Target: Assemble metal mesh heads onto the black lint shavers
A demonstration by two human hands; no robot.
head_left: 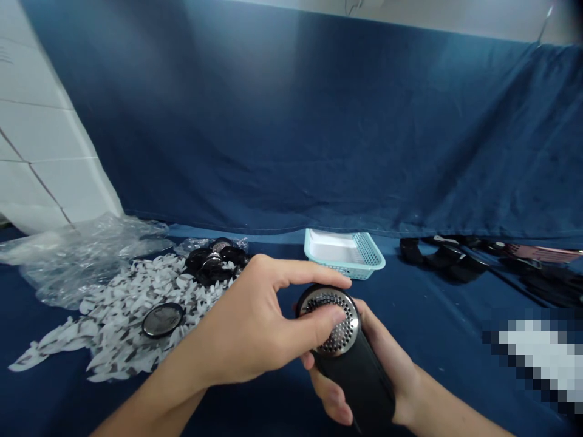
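Observation:
A black fabric shaver [359, 385] with a round, perforated metal head [353, 321] is held up in front of me, tilted with the head away from me. My right hand [387, 349] wraps around its body from below and behind. Over the head lies my left hand [255, 321], its thumb pressed on the metal mesh and its index finger along the far rim. Left of my left arm, a loose round black-rimmed disc [163, 320] rests on a pile of small white and grey pieces [118, 309]. More round black parts [214, 261] are heaped behind it.
Crumpled clear plastic [91, 255] lies at the far left. A light blue basket [378, 261] holding something white stands behind the shaver. Black items [446, 261] lie at the right back. A blue cloth [296, 121] hangs behind the blue-covered table.

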